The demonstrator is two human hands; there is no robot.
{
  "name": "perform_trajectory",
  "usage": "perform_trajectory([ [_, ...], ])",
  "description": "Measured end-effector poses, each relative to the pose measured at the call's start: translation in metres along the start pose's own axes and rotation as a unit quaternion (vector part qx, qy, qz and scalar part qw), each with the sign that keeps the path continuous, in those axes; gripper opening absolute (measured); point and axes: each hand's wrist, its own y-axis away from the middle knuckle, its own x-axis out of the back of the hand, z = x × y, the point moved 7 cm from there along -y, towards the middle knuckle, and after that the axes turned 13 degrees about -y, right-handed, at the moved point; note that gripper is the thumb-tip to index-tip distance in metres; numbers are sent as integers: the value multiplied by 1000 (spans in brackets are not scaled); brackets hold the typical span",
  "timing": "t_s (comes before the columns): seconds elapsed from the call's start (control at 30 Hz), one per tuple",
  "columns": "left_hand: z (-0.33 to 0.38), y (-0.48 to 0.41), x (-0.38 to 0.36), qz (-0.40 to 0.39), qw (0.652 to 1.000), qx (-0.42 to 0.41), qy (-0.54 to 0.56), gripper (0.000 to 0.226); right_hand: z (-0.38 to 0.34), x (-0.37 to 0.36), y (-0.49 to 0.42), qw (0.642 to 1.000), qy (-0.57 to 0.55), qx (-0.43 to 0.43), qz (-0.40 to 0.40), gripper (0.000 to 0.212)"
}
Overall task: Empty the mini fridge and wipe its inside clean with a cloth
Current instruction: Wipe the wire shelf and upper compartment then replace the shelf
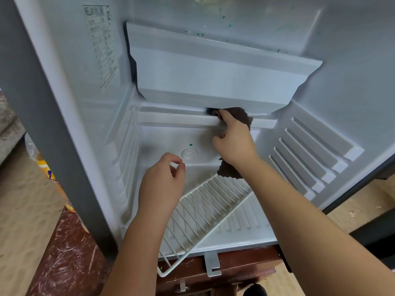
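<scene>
Cloth [240, 114] sits mid-frame inside the fridge [74, 124]. The right hand [234, 144] grips it in curled fingers, pressing it along the ledge [171, 120] under the white tray [213, 77], likely to scrub that seam. Left hand [162, 180] hovers lower centre, fingers loosely curled, empty. A wire rack [203, 210] lies tilted at the bottom, probably freeing the back.

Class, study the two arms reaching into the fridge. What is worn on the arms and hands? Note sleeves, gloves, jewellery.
Both the left arm and the right arm are bare as far as the picture shows: no sleeves in view. The left hand and right hand wear no gloves, and no watch, bracelet or ring is visible.
</scene>
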Motion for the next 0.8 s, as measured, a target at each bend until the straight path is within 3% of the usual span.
perform_trajectory([
  [0.5, -4, -2, -3, -13, 1000, -4, -18, 12, -35, -38, -3, 991, -120, 51, -42, 45],
  [0.8, -11, -1, -3, -34, 998, -9, -55, 19, -72, -73, -7, 982, -144, 61, -110, 44],
])
